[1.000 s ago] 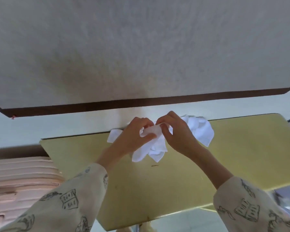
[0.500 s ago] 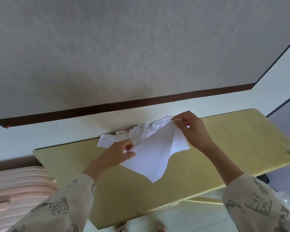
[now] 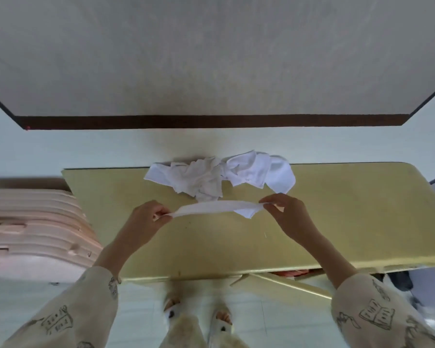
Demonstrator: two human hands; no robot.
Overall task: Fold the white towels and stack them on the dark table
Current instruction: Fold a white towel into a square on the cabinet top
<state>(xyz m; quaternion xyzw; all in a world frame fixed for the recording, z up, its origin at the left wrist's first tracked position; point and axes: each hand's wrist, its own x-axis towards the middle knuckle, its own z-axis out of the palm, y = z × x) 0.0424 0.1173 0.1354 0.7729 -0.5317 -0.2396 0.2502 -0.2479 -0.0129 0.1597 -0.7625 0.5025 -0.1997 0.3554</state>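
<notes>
one white towel (image 3: 212, 207) is stretched in the air between two hands, just above the yellow-green counter (image 3: 337, 222) and nearer than the pile. the left hand (image 3: 142, 221) pinches its left end, fingers (image 3: 161, 214) curled in around the cloth. the right hand (image 3: 290, 214) pinches the right end between thumb and fingertips, with a loose corner of the towel hanging down just left of that hand. the towel reads as a narrow band seen nearly edge-on.

at the far edge of the counter lies a crumpled pile of white towels (image 3: 219, 175), touching one another; how many are in the heap cannot be told. it sits apart from the held towel, a little farther away.

no containers are in view. left of the counter stands a stack of pale pink moulded pieces (image 3: 33, 229), several layers high. both sleeves (image 3: 60, 320) are cream with small book drawings. two feet (image 3: 199, 315) show on the pale tiled floor (image 3: 274, 322) below the near edge.
</notes>
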